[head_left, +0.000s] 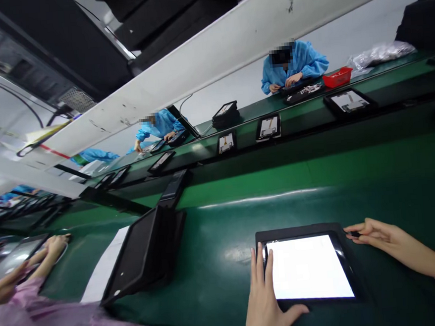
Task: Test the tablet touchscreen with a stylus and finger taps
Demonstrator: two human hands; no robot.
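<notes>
A tablet [309, 268] with a lit white screen lies in a black tray [297, 231] on the green bench. My left hand [266, 293] rests on the tablet's left side, fingers spread, thumb along the lower edge. Just off the tray's upper right corner, my right hand [388, 238] pinches a small dark piece [353, 233] between thumb and fingers. That piece is too small to name, and it appears apart from the tablet.
Stacked black trays [142, 252] stand left, beside a white paper sheet [104, 270]. A co-worker's hands [55, 246] are at far left. Beyond, opened tablets [268, 127] line a dark strip; people in blue [307, 60] sit there near a red bin [337, 77].
</notes>
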